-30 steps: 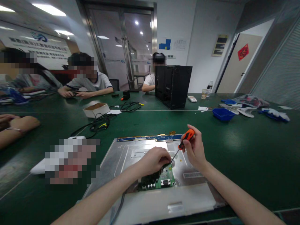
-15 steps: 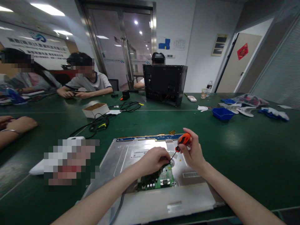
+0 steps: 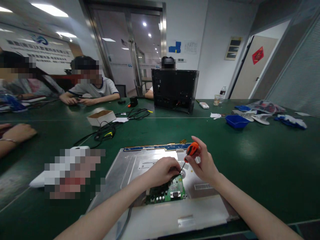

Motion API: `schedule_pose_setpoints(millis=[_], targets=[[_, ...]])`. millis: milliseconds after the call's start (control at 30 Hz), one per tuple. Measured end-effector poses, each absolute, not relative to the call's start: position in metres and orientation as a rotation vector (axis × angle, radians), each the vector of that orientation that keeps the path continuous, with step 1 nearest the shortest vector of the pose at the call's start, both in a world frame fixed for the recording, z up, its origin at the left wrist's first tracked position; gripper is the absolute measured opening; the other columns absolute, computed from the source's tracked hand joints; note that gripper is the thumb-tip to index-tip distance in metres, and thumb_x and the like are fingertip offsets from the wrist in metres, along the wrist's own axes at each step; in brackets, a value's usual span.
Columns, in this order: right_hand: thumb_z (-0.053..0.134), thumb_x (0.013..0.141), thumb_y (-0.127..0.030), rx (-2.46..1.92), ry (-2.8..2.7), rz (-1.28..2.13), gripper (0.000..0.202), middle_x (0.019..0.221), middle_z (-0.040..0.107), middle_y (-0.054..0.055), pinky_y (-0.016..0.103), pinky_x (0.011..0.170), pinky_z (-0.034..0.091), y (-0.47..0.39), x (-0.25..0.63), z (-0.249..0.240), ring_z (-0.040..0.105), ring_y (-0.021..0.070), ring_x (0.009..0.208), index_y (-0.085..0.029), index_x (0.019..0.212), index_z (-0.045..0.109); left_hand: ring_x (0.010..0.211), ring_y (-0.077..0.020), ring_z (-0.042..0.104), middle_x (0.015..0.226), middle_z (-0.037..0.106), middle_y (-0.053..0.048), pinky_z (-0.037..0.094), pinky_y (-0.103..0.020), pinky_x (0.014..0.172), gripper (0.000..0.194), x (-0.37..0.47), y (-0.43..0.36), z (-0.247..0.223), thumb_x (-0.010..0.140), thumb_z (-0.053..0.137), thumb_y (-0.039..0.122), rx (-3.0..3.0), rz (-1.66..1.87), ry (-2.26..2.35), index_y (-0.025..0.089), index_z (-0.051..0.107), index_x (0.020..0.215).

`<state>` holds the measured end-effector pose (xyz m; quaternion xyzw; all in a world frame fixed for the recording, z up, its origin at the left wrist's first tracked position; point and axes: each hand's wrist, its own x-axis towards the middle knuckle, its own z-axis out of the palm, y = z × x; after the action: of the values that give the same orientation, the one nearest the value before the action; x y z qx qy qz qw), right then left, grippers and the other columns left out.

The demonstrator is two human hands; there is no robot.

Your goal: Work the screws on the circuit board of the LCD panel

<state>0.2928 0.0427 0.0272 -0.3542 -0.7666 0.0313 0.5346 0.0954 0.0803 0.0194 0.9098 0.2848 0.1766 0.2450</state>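
My right hand [image 3: 203, 163] is closed around the orange and black handle of a screwdriver [image 3: 192, 149]. Its shaft slants down and left to the upper corner of a green circuit board [image 3: 178, 187]. There my left hand [image 3: 167, 169] is closed, its fingertips pinched by the screwdriver's tip; whatever they hold is too small or hidden to name. The board sits on a silver metal display panel [image 3: 132, 163] lying flat on the table, with a blue strip board [image 3: 150, 147] along its far edge. My left hand covers part of the green board.
A white object [image 3: 75, 163], partly blurred out, lies left of the panel. Black cables [image 3: 105, 131] and an open box [image 3: 101, 118] are beyond it. A black monitor casing [image 3: 175, 90] stands across the green table. A blue tray [image 3: 237, 121] is at the right. Other people sit left and opposite.
My right hand and the screwdriver handle have shifted slightly left, making the shaft a little steeper. My left hand stays at the same corner of the board.
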Motion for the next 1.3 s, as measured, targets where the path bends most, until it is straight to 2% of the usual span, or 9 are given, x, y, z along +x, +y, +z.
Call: schedule_pose_setpoints(millis=[200,467,633,733,933,1167,1300], targets=[[0.049,0.096,-0.023,-0.851,-1.88,0.067,0.07,0.081,0.066,0.002,0.025,0.05,0.055,0.04,0.29,0.031,0.058,0.0135,0.052,-0.025,0.156,0.012,0.076,-0.0171,0.064,0.08,0.071,-0.002,0.044,-0.024,0.071,0.015,0.096,0.081,0.02,0.082,0.061,0.006,2.499,0.481,0.762,0.017,0.07,0.082],[0.056,0.096,-0.029,-0.862,-1.842,-0.004,0.067,0.074,0.06,-0.003,0.017,0.041,0.046,0.043,0.289,0.027,0.054,0.0101,0.049,-0.027,0.152,0.019,0.074,-0.0165,0.063,0.079,0.071,-0.002,0.044,-0.024,0.069,0.017,0.096,0.079,0.021,0.082,0.059,0.005,2.511,0.488,0.775,0.017,0.071,0.082],[0.057,0.097,-0.027,-0.769,-1.836,-0.033,0.066,0.075,0.06,-0.004,0.019,0.043,0.047,0.046,0.289,0.023,0.055,0.0103,0.05,-0.031,0.151,0.019,0.079,-0.0183,0.065,0.085,0.073,-0.004,0.046,-0.026,0.073,0.016,0.095,0.079,0.02,0.084,0.058,0.009,2.515,0.488,0.768,0.017,0.071,0.085],[0.056,0.095,-0.023,-0.766,-1.866,0.001,0.066,0.08,0.062,-0.001,0.021,0.045,0.05,0.046,0.289,0.023,0.059,0.0124,0.055,-0.03,0.151,0.022,0.08,-0.0186,0.065,0.086,0.073,-0.004,0.047,-0.027,0.074,0.017,0.096,0.079,0.02,0.084,0.057,0.007,2.517,0.479,0.771,0.017,0.071,0.086],[0.048,0.092,-0.012,-0.75,-1.907,0.057,0.074,0.087,0.068,0.003,0.022,0.047,0.052,0.042,0.287,0.026,0.062,0.0132,0.057,-0.027,0.155,0.014,0.075,-0.0175,0.063,0.08,0.071,-0.003,0.043,-0.025,0.069,0.014,0.096,0.078,0.021,0.083,0.059,0.007,2.535,0.468,0.802,0.017,0.069,0.081],[0.055,0.093,-0.019,-0.745,-1.835,0.008,0.074,0.074,0.062,-0.003,0.021,0.042,0.048,0.047,0.286,0.019,0.057,0.0122,0.049,-0.026,0.153,0.013,0.078,-0.0179,0.064,0.083,0.072,-0.003,0.043,-0.025,0.071,0.015,0.096,0.08,0.017,0.083,0.06,0.007,2.531,0.49,0.791,0.018,0.071,0.084],[0.062,0.091,-0.024,-0.77,-1.84,-0.024,0.071,0.071,0.06,-0.005,0.02,0.041,0.046,0.048,0.288,0.017,0.054,0.0112,0.047,-0.027,0.149,0.021,0.081,-0.019,0.065,0.085,0.073,-0.003,0.044,-0.026,0.073,0.018,0.096,0.081,0.015,0.083,0.06,0.005,2.544,0.481,0.771,0.018,0.072,0.085]])
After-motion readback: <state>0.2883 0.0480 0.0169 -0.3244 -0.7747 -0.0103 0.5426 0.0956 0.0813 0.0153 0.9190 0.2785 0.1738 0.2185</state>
